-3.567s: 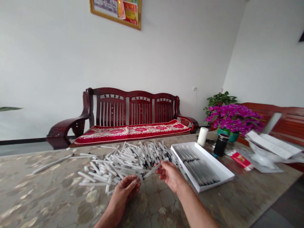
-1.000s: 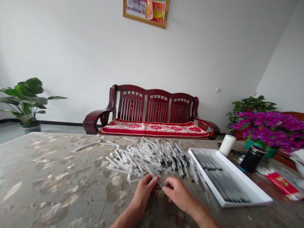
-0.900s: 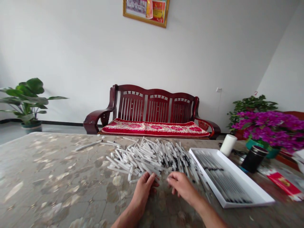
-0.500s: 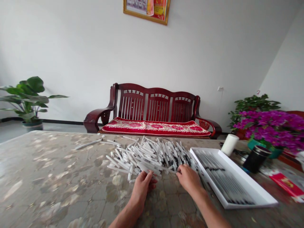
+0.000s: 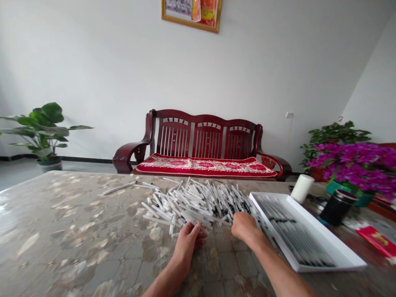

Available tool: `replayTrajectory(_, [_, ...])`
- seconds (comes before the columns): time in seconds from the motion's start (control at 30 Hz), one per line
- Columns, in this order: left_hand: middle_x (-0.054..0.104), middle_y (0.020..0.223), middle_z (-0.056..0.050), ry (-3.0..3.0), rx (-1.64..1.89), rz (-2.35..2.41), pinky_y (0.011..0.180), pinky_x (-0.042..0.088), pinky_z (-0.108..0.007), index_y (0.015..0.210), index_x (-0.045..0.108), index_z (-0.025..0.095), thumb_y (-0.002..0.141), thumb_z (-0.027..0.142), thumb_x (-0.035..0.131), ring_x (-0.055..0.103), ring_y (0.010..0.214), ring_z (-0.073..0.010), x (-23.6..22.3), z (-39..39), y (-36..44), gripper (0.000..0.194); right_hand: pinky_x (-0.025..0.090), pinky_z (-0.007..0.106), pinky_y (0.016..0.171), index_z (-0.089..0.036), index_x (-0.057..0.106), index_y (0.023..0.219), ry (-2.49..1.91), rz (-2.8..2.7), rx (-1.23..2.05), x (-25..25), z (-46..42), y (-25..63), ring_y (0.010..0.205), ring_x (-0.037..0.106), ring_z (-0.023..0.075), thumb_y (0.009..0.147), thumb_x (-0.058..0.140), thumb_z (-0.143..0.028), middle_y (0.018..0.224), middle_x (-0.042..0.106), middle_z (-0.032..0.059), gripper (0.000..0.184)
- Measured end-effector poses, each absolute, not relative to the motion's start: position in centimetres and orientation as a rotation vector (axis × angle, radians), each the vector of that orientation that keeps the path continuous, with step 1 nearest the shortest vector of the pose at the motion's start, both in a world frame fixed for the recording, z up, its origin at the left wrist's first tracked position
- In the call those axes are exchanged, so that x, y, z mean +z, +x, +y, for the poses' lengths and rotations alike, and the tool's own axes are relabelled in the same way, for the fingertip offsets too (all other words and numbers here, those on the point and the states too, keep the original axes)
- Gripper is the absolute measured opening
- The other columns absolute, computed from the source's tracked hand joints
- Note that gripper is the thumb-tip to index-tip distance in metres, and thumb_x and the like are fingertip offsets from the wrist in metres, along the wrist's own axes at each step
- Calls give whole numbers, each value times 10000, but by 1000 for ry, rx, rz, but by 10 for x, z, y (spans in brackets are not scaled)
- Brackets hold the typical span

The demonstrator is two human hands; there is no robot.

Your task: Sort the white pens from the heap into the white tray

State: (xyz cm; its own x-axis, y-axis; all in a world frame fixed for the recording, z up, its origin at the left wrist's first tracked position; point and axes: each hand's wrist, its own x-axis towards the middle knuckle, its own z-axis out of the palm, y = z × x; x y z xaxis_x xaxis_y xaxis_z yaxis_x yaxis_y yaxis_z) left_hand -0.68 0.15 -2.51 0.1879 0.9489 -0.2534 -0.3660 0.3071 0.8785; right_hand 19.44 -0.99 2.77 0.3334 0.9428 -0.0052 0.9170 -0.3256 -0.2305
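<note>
A heap of several white pen barrels and pens lies in the middle of a marble-patterned table. My left hand rests at the heap's near edge with its fingers curled against a white piece; whether it grips it is unclear. My right hand reaches into the right side of the heap, fingers bent down among the pens and mostly hidden. Right of it stands a shallow white box holding rows of finished pens.
A white cylinder, a dark cup and a red packet stand at the table's right, by purple flowers. A loose pen lies at the far left. Beyond the table stand a wooden bench and a potted plant.
Earlier my hands held a pen between them near the table's front. My right hand has since moved forward and to the right into the heap; my left hand stays at the heap's edge.
</note>
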Motion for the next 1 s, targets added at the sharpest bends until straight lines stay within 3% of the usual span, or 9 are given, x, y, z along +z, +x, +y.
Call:
replayTrajectory(0.23, [723, 750, -12, 615, 1085, 868, 545, 524, -212, 763, 625, 173, 698, 403, 823, 678, 624, -129, -11, -3, -10, 310, 467, 335, 685, -147, 774, 849, -2571, -1723, 45, 47, -52, 203, 911, 738, 341, 736, 580, -157, 942, 769, 226, 226])
replayTrajectory(0.4, [752, 792, -52, 471, 1124, 822, 632, 609, -278, 786, 577, 173, 864, 247, 699, 728, 638, -149, -7, -2, -10, 162, 346, 282, 593, -214, 672, 747, -2500, -1683, 39, 49, -86, 207, 773, 705, 254, 777, 527, -177, 805, 758, 108, 153])
replayTrajectory(0.5, [756, 816, -65, 414, 1149, 821, 634, 627, -292, 810, 554, 173, 920, 180, 613, 746, 643, -162, -3, 0, -12, 125, 318, 259, 582, -226, 604, 695, -2297, -1678, 207, 43, -100, 200, 679, 648, 193, 779, 527, -151, 701, 714, 39, 136])
replayTrajectory(0.7, [746, 788, -69, 343, 1172, 837, 602, 632, -272, 801, 536, 170, 935, 126, 577, 739, 597, -152, 1, 2, -14, 147, 304, 236, 551, -216, 535, 632, -1962, -1723, 596, 31, -112, 172, 616, 567, 149, 721, 541, -146, 597, 623, -20, 113])
replayTrajectory(1.0, [751, 780, -58, 398, 1119, 810, 617, 631, -292, 812, 553, 176, 883, 203, 677, 719, 566, -141, -5, 2, -13, 146, 289, 240, 543, -209, 547, 630, -1942, -1733, 619, 26, -107, 167, 595, 546, 137, 707, 531, -127, 583, 615, -24, 114])
